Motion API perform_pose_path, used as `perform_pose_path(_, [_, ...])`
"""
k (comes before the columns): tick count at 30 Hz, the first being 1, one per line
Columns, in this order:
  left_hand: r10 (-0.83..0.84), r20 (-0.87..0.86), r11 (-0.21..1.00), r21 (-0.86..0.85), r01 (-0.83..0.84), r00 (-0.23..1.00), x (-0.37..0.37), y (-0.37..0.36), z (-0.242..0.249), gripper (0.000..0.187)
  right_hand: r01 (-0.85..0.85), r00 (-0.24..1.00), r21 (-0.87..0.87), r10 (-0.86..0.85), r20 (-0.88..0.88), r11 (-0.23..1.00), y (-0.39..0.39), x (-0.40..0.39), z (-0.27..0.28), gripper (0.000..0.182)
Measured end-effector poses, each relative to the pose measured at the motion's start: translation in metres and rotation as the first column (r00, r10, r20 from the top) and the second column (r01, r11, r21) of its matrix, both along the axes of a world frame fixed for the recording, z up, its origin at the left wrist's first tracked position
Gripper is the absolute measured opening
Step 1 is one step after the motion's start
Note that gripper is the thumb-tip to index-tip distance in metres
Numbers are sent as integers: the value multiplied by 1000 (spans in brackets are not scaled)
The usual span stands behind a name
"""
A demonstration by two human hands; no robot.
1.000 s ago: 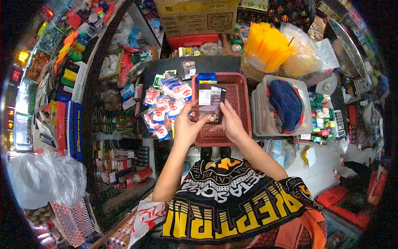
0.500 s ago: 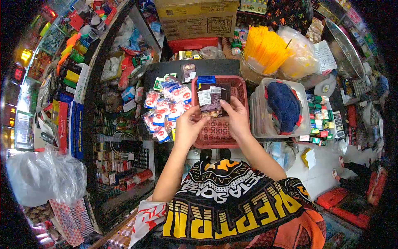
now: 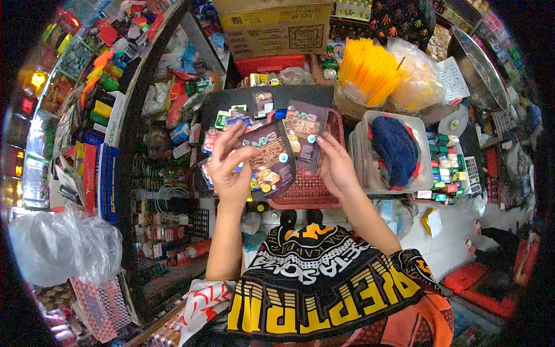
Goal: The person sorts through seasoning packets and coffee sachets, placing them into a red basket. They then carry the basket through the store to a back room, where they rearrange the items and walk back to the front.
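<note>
Two dark brown MX3 sachets with food pictures on their fronts are held apart over a red plastic basket (image 3: 315,199). My left hand (image 3: 230,170) pinches the left-hand sachet (image 3: 272,165), which tilts over the basket's left part. My right hand (image 3: 340,168) grips the edge of the other sachet (image 3: 303,130), a little higher and to the right. A similar dark sachet (image 3: 263,104) lies on the black table behind. Small white, red and blue packets (image 3: 214,139) are heaped left of the basket, partly hidden behind my left hand.
Right of the basket stands a clear plastic container (image 3: 361,156) with a dark blue cloth item (image 3: 393,150) on top. Behind it are yellow straws (image 3: 370,69) and a bulging plastic bag (image 3: 419,78). A cardboard box (image 3: 272,29) stands at the back. Crowded shelves line the left side.
The sachets, held together before with a printed back showing, are now separated, fronts visible. My left hand has moved left with one; my right hand keeps the other.
</note>
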State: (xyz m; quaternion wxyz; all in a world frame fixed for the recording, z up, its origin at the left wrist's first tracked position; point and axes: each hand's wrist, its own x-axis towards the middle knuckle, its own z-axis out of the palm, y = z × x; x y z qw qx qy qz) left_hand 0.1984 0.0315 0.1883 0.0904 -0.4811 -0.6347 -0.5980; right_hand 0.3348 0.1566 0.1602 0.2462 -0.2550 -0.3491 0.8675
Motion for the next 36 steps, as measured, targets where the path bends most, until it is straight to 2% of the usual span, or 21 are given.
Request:
perform_pose_path(6, [84, -149, 995, 74, -74, 985, 7, 3, -2, 30, -173, 983, 9, 174, -59, 985, -10, 0, 18, 35])
perform_pose_path(8, [104, -175, 993, 75, -92, 979, 9, 5, -1, 30, -188, 979, 200, 199, -36, 962, -15, -1, 24, 45])
perform_pose_path(9, [120, -172, 992, 56, -111, 978, 12, 7, 2, 29, -185, 980, 231, 196, -26, 955, -15, -2, 24, 59])
perform_pose_path(10, [120, -174, 992, 60, -111, 977, 13, 8, 4, 29, -184, 980, 234, 196, -27, 955, -16, -4, 23, 59])
perform_pose_path(12, [77, -128, 997, 2, -77, 989, 14, 9, 6, 28, -31, 989, 440, 92, -117, 898, -19, -9, 20, 61])
perform_pose_path(13, [20, 127, 991, 129, -37, 992, 18, 15, -3, 31, 12, 994, 528, 46, -98, 849, -17, -11, 19, 58])
perform_pose_path(14, [20, 125, 991, 131, -37, 992, 18, 16, -3, 31, 13, 994, 530, 47, -99, 848, -17, -10, 20, 58])
perform_pose_path(15, [-143, 401, 973, 226, 54, 905, 20, 16, 3, 36, 30, 996, 514, 20, -92, 857, -18, -10, 21, 56])
perform_pose_path(16, [-309, 620, 935, 338, 110, 721, 21, 15, 9, 42, 48, 996, 498, -6, -85, 866, -18, -9, 22, 54])
perform_pose_path(17, [-309, 574, 949, 235, 210, 758, 22, 9, 14, 46, 68, 997, 573, -42, -60, 817, -17, -9, 19, 51])
perform_pose_path(20, [-87, 422, 991, -59, 123, 902, 15, 9, 1, 32, 42, 999, 652, -32, -27, 757, -17, -7, 19, 41])
perform_pose_path(23, [-97, 604, 994, 96, 49, 791, 18, 9, 10, 17, -17, 999, 529, -3, 37, 849, -17, -6, 16, 33])
perform_pose_path(24, [-97, 604, 994, 98, 47, 791, 17, 8, 10, 17, -19, 999, 530, -1, 38, 848, -19, -6, 16, 33])
perform_pose_path(26, [-20, 556, 986, 151, -77, 831, 13, 8, 8, 12, 130, 990, 461, -143, -5, 878, -22, -7, 17, 28])
perform_pose_path(27, [32, 531, 980, 150, -130, 847, 14, 8, 13, 9, 224, 966, 608, -258, -33, 762, -19, -9, 12, 27])
perform_pose_path(28, [51, 460, 964, 211, -165, 886, 14, 10, 14, 10, 225, 966, 608, -258, -34, 761, -16, -7, 9, 27])
perform_pose_path(30, [136, 444, 957, 173, -233, 886, 15, 11, 18, 10, 288, 897, 925, -408, -169, 249, -15, -4, 10, 29])
perform_pose_path(31, [137, 346, 978, 101, -182, 928, 14, 10, 17, 10, 253, 894, 950, -419, -157, 184, -17, -2, 13, 35])
perform_pose_path(32, [126, 246, 990, 22, -136, 961, 14, 8, 17, 12, 252, 895, 950, -419, -155, 186, -19, -1, 15, 35])
perform_pose_path(34, [45, 365, 998, -46, -30, 930, 18, 4, 9, 17, 180, 877, 979, -435, -205, -98, -21, 0, 18, 33])
perform_pose_path(36, [-55, 509, 997, -16, 74, 859, 19, 3, 4, 15, 200, 865, 972, -443, -233, -121, -23, -3, 14, 32])
